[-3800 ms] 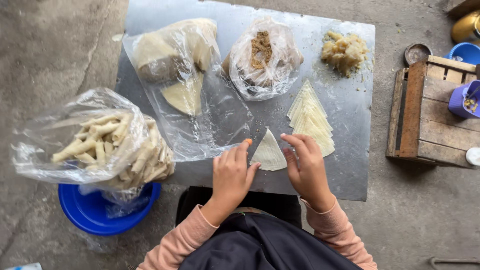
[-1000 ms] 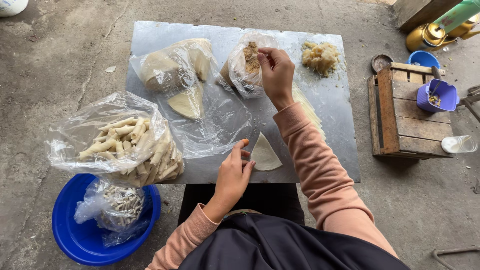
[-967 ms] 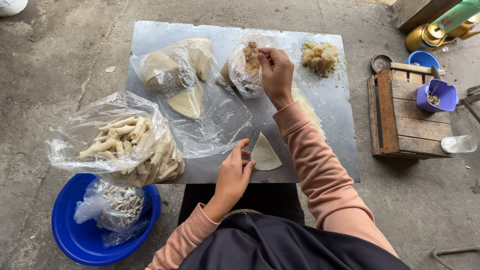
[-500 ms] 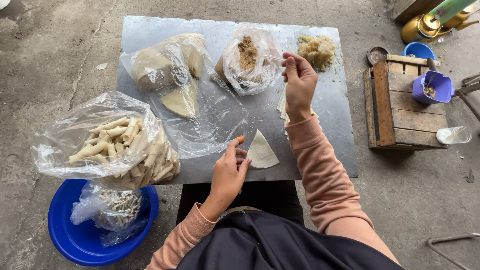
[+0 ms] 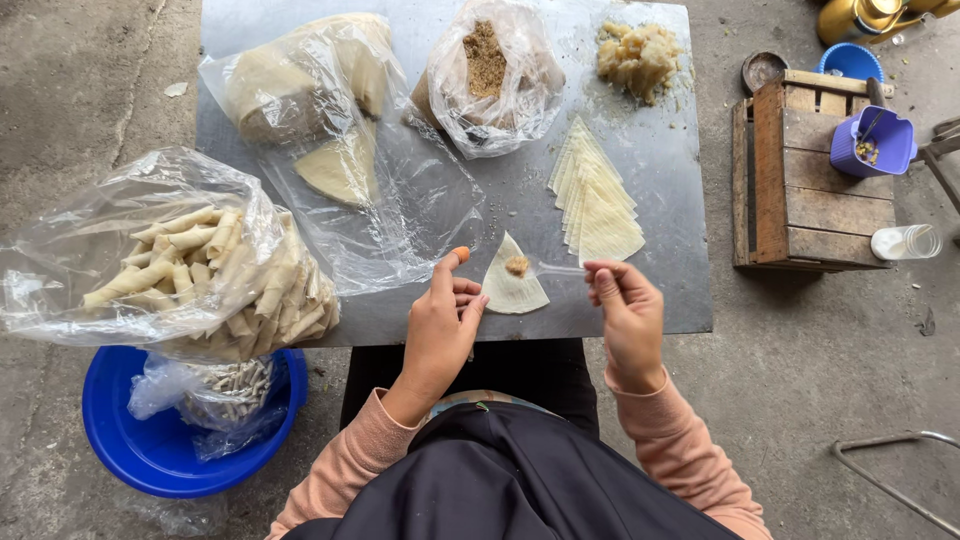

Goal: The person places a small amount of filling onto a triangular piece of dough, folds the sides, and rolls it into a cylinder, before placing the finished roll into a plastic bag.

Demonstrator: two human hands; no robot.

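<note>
Head view: A pale, thin triangular dough wrapper (image 5: 513,288) is lying flat on the near edge of the grey sheet-metal tabletop (image 5: 680,300), between the two hands. Its surface is looking smooth and matte, with one point facing far and a rounded near edge. A small lump of crumbly brown filling (image 5: 517,265) is sitting on it near the far tip.

The left hand (image 5: 440,325) is resting just left of the wrapper, fingers loosely curled and touching its left edge, index finger raised. The right hand (image 5: 627,315) is pinching the handle of a slim metal spoon (image 5: 556,268), whose bowl is meeting the filling.

To the right and farther away, a fanned stack of matching pale triangular wrappers (image 5: 596,195) is lying on the tabletop. A crinkled clear plastic bag of brown crumb filling (image 5: 492,75) is sitting at the far side, with a loose heap of yellowish mash (image 5: 637,57) to its right. At left, a clear plastic bag of finished pale rolled sticks (image 5: 195,275) is overhanging a round blue plastic basin (image 5: 150,445). A slatted wooden crate (image 5: 790,180) is standing at right.
</note>
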